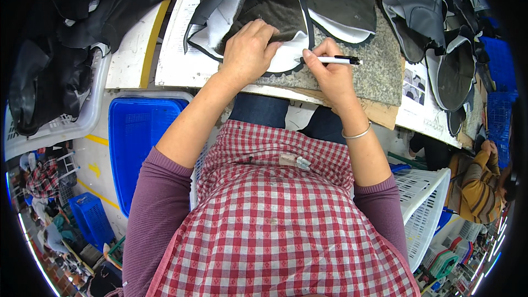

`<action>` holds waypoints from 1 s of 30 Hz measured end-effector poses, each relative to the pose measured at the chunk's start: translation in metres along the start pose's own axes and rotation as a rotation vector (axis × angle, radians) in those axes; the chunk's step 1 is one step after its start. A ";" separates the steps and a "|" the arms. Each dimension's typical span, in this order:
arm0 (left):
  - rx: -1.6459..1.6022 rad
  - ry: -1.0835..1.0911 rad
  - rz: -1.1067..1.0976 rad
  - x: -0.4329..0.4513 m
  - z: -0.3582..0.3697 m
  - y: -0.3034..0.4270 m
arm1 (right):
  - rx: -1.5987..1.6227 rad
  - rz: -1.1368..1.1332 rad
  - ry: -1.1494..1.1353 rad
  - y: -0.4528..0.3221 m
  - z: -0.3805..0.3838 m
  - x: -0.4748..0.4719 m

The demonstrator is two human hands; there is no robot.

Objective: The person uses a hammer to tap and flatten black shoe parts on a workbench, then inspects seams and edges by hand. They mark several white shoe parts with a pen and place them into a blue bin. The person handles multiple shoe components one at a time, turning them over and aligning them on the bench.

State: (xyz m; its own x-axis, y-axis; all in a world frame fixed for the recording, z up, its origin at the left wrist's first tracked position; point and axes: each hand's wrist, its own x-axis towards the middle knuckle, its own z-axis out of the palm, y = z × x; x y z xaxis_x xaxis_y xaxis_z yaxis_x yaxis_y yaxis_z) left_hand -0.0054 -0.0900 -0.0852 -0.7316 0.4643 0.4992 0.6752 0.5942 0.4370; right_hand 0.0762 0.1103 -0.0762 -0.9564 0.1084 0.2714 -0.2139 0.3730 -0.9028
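A black boot upper (216,2) with white lining and dark fleece inside lies on the worktable before me. My left hand (249,49) rests on its white lower part, thumb apart, fingers reaching over the dark fleece opening. Whether the fingers pinch the lining is hidden. My right hand (330,70) holds a white and black pen (340,60), its tip close to the upper's notched black lower edge. Beneath lies a speckled grey board (371,78). A second upper (350,12) lies just right of the first.
More black uppers (416,8) lie at the right, beside a printed sheet (414,82). Black pieces (53,78) fill a white crate (97,90) at left. A blue bin (136,132) and a white basket (429,198) flank me. A person (474,185) works at far right.
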 end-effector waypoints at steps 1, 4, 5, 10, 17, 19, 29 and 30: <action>0.008 -0.006 -0.009 0.000 -0.003 0.004 | -0.009 -0.018 -0.008 0.001 -0.001 -0.001; -0.037 -0.070 -0.026 0.005 -0.020 0.019 | 0.128 0.051 -0.006 0.008 -0.004 -0.002; -0.182 -0.146 -0.110 0.008 -0.028 0.024 | 0.115 0.034 0.037 0.011 -0.007 -0.002; 0.539 0.467 0.080 0.051 -0.084 0.016 | 0.422 0.120 0.084 0.020 -0.018 -0.007; 0.562 0.139 -0.009 0.153 -0.147 0.018 | 0.470 0.057 -0.007 0.021 -0.024 -0.019; 0.444 0.386 -0.049 0.185 -0.147 0.049 | 0.497 0.038 -0.017 0.020 -0.024 -0.021; 0.133 0.601 -0.347 0.177 -0.149 -0.124 | 0.431 0.114 -0.066 0.019 -0.031 -0.023; 0.687 0.872 -0.342 0.152 -0.170 -0.171 | 0.424 0.130 -0.072 0.019 -0.031 -0.022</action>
State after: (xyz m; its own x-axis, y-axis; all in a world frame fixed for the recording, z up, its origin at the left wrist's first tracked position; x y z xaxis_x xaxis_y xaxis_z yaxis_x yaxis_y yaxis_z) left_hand -0.2163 -0.2327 0.0429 -0.3730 -0.2403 0.8961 0.0657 0.9566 0.2839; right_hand 0.0996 0.1438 -0.0893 -0.9889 0.0595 0.1358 -0.1389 -0.0513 -0.9890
